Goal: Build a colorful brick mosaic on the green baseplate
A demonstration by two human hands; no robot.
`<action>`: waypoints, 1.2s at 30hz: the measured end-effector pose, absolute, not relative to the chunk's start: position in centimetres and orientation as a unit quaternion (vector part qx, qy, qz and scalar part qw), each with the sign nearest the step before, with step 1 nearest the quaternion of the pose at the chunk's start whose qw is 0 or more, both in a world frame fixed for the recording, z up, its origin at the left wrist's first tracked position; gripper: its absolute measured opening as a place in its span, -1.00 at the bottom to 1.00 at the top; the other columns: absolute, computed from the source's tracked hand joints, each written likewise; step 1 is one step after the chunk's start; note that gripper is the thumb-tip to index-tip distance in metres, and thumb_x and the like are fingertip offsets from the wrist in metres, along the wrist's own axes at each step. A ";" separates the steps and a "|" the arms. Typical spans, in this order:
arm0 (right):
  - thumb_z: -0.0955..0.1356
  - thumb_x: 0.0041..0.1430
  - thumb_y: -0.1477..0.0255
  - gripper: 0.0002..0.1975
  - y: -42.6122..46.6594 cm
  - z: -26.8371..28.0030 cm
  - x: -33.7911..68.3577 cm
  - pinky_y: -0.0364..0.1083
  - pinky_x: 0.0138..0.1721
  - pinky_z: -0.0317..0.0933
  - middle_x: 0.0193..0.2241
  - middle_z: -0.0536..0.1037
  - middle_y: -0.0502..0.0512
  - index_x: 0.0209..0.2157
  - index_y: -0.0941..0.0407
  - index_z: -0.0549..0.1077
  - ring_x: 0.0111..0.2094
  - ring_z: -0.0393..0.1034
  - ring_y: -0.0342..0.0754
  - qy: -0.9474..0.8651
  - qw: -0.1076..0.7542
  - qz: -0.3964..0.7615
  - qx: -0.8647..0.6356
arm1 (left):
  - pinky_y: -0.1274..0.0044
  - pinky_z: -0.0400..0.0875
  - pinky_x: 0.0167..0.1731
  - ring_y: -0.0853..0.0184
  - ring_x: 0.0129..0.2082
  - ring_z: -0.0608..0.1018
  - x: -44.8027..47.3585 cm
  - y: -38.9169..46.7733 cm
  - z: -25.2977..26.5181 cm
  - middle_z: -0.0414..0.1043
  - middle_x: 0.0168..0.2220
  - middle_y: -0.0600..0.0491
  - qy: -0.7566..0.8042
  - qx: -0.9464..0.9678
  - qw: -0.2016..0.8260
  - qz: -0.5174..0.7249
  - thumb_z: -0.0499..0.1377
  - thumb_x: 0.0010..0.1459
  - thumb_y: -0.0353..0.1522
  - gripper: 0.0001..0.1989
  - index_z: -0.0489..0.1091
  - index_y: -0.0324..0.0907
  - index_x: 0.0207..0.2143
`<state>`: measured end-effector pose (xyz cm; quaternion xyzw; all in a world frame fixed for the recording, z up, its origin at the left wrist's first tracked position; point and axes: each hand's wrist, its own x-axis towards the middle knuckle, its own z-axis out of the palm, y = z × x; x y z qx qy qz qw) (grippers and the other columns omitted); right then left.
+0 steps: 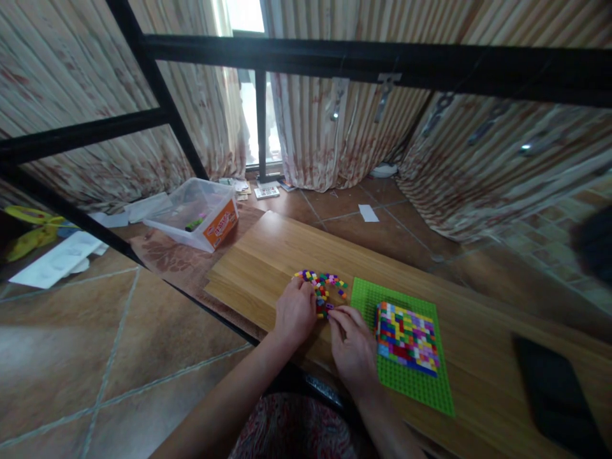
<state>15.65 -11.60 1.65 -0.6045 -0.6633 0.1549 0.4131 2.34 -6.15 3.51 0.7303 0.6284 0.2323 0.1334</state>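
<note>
Small multicoloured toy bricks [321, 282] lie in a loose pile on the wooden board. At the pile's left edge is my left hand [292, 310], its fingers curled down; whatever they hold is hidden. Close to it, my right hand [352, 344] pinches a small toy brick [329, 306], which looks purple, between thumb and forefinger. To the right lies a green studded baseplate [415, 389]. A thick rectangular block of many-coloured bricks [408, 338] is built up on it, with green studs showing around its sides.
The wooden board [268, 245] rests across a brown cloth. Beyond its left end stands a clear plastic box [191, 213] with an orange label. A dark flat object [554, 389] lies at right. Black metal bars [296, 50] cross in front of striped curtains [335, 140].
</note>
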 end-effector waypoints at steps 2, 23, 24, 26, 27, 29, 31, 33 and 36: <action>0.26 0.26 0.36 -0.76 -11.3 2.1 15.6 -0.01 -0.09 0.32 -0.21 0.56 0.17 -0.23 0.10 0.55 -0.17 0.44 -0.01 -0.629 0.433 0.196 -0.616 | 0.50 0.35 -0.27 0.30 -0.29 0.45 2.1 -6.5 3.9 0.36 -0.26 -0.02 0.607 0.741 0.136 0.252 0.03 0.24 -0.44 -0.86 0.36 -0.17 -0.36; 0.44 -0.05 0.18 -0.70 -11.5 5.1 14.6 -0.14 -0.44 0.28 -0.50 0.54 0.03 -0.38 0.12 0.55 -0.47 0.37 -0.12 -0.376 0.501 0.556 -0.546 | 0.60 0.30 -0.46 0.40 -0.47 0.45 0.2 -9.5 4.5 0.49 -0.45 0.06 0.440 0.558 0.581 0.397 0.21 0.15 -0.24 -0.80 0.50 -0.19 -0.36; 0.44 -0.05 0.19 -0.71 -11.7 5.2 14.6 -0.14 -0.45 0.28 -0.50 0.54 0.02 -0.37 0.12 0.54 -0.48 0.38 -0.12 -0.373 0.501 0.566 -0.539 | 0.61 0.28 -0.48 0.42 -0.50 0.43 0.2 -9.8 4.3 0.48 -0.47 0.08 0.439 0.532 0.602 0.403 0.23 0.12 -0.23 -0.80 0.50 -0.19 -0.37; 0.44 -0.04 0.20 -0.71 -12.1 5.3 14.5 -0.16 -0.49 0.27 -0.53 0.51 -0.01 -0.33 0.12 0.53 -0.51 0.36 -0.14 -0.370 0.493 0.584 -0.529 | 0.63 0.25 -0.52 0.46 -0.55 0.39 0.2 -10.4 4.2 0.45 -0.52 0.10 0.441 0.482 0.634 0.413 0.30 0.05 -0.23 -0.79 0.49 -0.21 -0.41; 0.44 -0.04 0.21 -0.70 -12.4 5.3 14.4 -0.17 -0.51 0.26 -0.53 0.51 -0.02 -0.32 0.12 0.53 -0.53 0.34 -0.15 -0.368 0.488 0.591 -0.527 | 0.64 0.24 -0.53 0.48 -0.57 0.38 0.1 -10.7 4.2 0.44 -0.54 0.12 0.442 0.463 0.646 0.416 0.32 0.02 -0.24 -0.79 0.47 -0.22 -0.42; 0.45 -0.03 0.21 -0.70 -12.9 5.3 14.3 -0.17 -0.51 0.28 -0.52 0.51 -0.03 -0.30 0.12 0.52 -0.54 0.34 -0.17 -0.362 0.479 0.606 -0.522 | 0.65 0.24 -0.55 0.49 -0.59 0.37 0.0 -11.2 4.4 0.42 -0.56 0.12 0.445 0.437 0.664 0.413 0.35 -0.02 -0.24 -0.77 0.45 -0.23 -0.45; 0.46 -0.03 0.21 -0.70 -13.3 5.1 14.3 -0.16 -0.49 0.31 -0.51 0.52 -0.02 -0.32 0.12 0.52 -0.54 0.36 -0.17 -0.349 0.473 0.623 -0.516 | 0.65 0.25 -0.56 0.49 -0.60 0.39 -0.2 -11.8 4.6 0.44 -0.56 0.11 0.447 0.422 0.677 0.404 0.35 -0.01 -0.23 -0.75 0.44 -0.23 -0.47; 0.47 -0.04 0.22 -0.70 -13.7 4.9 14.3 -0.15 -0.47 0.33 -0.52 0.53 -0.02 -0.32 0.13 0.53 -0.54 0.38 -0.16 -0.331 0.466 0.643 -0.509 | 0.65 0.27 -0.57 0.48 -0.60 0.41 -0.3 -12.3 4.7 0.47 -0.55 0.09 0.448 0.407 0.690 0.397 0.34 0.00 -0.20 -0.73 0.44 -0.23 -0.47; 0.49 -0.08 0.21 -0.65 -14.2 4.4 14.3 -0.13 -0.47 0.34 -0.55 0.52 -0.02 -0.29 0.14 0.53 -0.57 0.38 -0.16 -0.290 0.457 0.671 -0.508 | 0.63 0.32 -0.54 0.47 -0.60 0.43 -0.4 -12.8 4.6 0.48 -0.55 0.08 0.444 0.384 0.711 0.386 0.33 0.00 -0.16 -0.70 0.43 -0.23 -0.45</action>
